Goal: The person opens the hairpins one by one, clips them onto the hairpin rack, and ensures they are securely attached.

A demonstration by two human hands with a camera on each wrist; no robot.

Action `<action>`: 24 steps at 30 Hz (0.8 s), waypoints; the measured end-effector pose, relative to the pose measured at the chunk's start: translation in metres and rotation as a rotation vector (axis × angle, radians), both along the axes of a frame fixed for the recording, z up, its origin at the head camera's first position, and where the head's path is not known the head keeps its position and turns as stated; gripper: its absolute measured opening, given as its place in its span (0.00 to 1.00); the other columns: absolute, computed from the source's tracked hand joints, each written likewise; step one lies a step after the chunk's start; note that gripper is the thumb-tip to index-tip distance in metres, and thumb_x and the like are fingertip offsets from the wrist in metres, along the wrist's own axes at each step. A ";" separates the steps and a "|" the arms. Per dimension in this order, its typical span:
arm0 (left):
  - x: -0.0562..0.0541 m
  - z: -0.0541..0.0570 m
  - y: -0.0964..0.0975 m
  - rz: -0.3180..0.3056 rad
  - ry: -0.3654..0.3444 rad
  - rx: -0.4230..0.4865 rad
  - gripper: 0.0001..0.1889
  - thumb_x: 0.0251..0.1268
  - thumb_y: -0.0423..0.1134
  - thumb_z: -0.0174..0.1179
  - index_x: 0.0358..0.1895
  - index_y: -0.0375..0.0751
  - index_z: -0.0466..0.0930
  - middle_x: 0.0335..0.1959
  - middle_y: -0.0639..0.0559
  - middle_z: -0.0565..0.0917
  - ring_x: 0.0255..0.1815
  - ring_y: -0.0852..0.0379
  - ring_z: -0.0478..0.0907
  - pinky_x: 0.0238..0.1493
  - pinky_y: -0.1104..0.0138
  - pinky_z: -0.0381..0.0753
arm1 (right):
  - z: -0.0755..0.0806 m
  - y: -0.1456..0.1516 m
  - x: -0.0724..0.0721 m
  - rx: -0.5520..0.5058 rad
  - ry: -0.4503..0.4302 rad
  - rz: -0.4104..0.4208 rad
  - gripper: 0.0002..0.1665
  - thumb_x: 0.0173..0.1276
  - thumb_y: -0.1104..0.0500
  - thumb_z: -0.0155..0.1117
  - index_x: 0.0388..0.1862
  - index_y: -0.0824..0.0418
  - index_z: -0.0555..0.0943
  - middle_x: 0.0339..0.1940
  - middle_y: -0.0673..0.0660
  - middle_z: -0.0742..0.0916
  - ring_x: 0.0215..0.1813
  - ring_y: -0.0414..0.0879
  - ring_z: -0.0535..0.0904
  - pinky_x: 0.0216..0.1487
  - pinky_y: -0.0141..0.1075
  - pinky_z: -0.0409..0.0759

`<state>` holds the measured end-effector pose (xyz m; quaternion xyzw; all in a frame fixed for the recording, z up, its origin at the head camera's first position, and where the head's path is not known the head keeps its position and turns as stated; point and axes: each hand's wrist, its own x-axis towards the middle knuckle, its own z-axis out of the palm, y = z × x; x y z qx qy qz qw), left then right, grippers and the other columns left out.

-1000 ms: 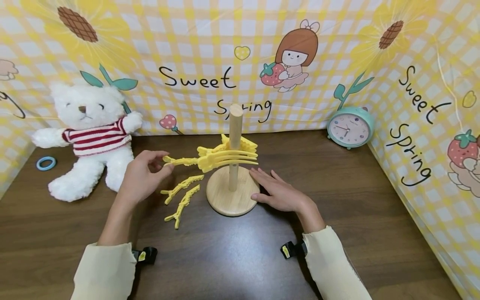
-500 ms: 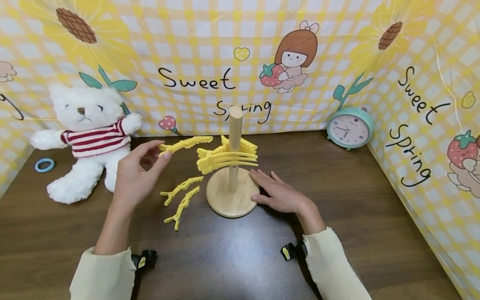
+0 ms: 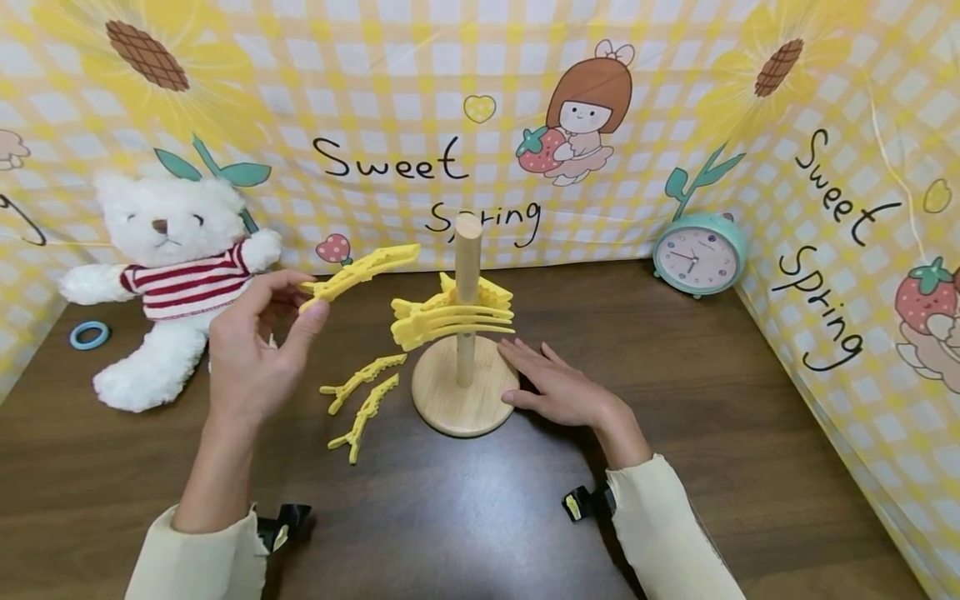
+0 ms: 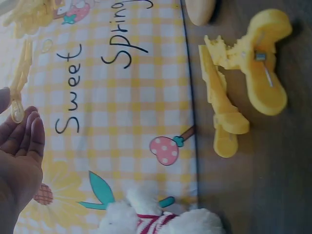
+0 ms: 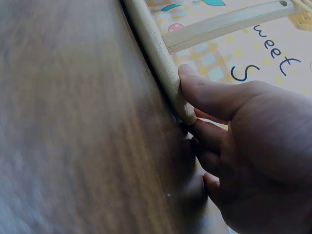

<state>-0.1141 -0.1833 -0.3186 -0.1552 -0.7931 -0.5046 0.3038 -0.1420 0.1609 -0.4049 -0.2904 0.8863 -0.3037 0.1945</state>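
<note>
Between thumb and fingers, my left hand (image 3: 258, 354) pinches a yellow alligator hair clip (image 3: 367, 271), raised left of the wooden post (image 3: 468, 250). In the left wrist view that clip (image 4: 20, 78) points upward, away from the fingertips. Several yellow hair clips (image 3: 450, 323) are clamped across the post, sticking out sideways. My right hand (image 3: 562, 392) rests against the right edge of the round wooden base (image 3: 450, 404), fingers extended. The right wrist view shows its thumb touching the base's rim (image 5: 163, 68). Two more clips (image 3: 365, 381) lie on the table left of the base.
A white teddy bear (image 3: 183, 283) in a striped shirt sits at the back left, beside a blue ring (image 3: 89, 336). At the back right stands a mint alarm clock (image 3: 697, 254). Checked yellow cloth (image 3: 375, 83) hangs behind and along the sides of the brown table (image 3: 465, 533).
My left hand has drawn its hair clip off the clips at the post, moving it left and up. The right hand stays at the base.
</note>
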 end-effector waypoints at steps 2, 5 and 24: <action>0.002 0.002 0.002 -0.027 0.009 0.041 0.12 0.59 0.21 0.67 0.47 0.22 0.81 0.37 0.58 0.80 0.37 0.60 0.75 0.40 0.75 0.74 | 0.000 0.000 0.000 -0.001 0.003 0.000 0.43 0.80 0.48 0.57 0.84 0.57 0.50 0.83 0.55 0.56 0.83 0.45 0.42 0.80 0.47 0.32; 0.005 0.005 0.005 -0.063 0.011 0.077 0.12 0.58 0.19 0.66 0.45 0.21 0.81 0.36 0.57 0.80 0.37 0.59 0.75 0.41 0.74 0.75 | 0.000 0.000 0.000 -0.004 0.006 -0.003 0.43 0.79 0.48 0.57 0.84 0.57 0.50 0.83 0.55 0.56 0.83 0.45 0.42 0.80 0.47 0.32; 0.007 0.010 0.025 -0.133 0.043 -0.036 0.12 0.56 0.22 0.69 0.44 0.26 0.84 0.35 0.48 0.81 0.39 0.58 0.71 0.38 0.70 0.71 | -0.001 0.000 0.000 -0.012 -0.014 -0.008 0.43 0.80 0.48 0.56 0.84 0.56 0.50 0.83 0.56 0.56 0.83 0.45 0.42 0.80 0.47 0.32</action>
